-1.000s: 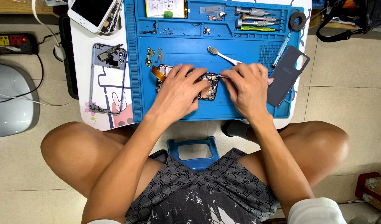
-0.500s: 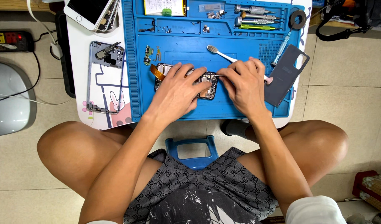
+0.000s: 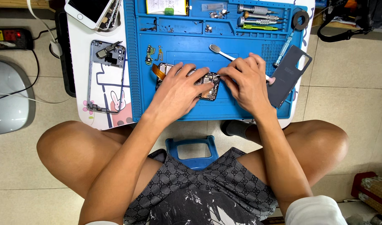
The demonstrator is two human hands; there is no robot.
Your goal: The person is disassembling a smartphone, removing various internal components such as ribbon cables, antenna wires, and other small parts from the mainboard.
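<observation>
Circuit board (image 3: pixel 207 86), dark and crowded with small parts, lies near the middle of the blue work mat (image 3: pixel 191 41) on a low white table (image 3: pixel 80 46), with an orange flex ribbon (image 3: pixel 158 71) trailing from its left end. The left hand (image 3: pixel 180 89) lies spread over the board's left part, fingers pressing it down flat; it grips nothing that shows. The right hand (image 3: pixel 246 81) is pinched shut at the board's upper right corner on what seems to be a thin metal tool, probably tweezers, though the tip is too small to be sure. Judging by how things lie, the teardown is well along: the dark back cover (image 3: pixel 288 75) sits off at the mat's right edge, a bare phone frame (image 3: pixel 105 77) lies well apart on the table to the left, small green boards (image 3: pixel 149 54) and screws rest in the mat's upper part, and the board is out of its housing. Fine work on the board itself looks unfinished, and nothing is refitted yet. A white brush (image 3: pixel 224 53) lies just above the hands, screwdrivers (image 3: pixel 257 18) along the top tray.
</observation>
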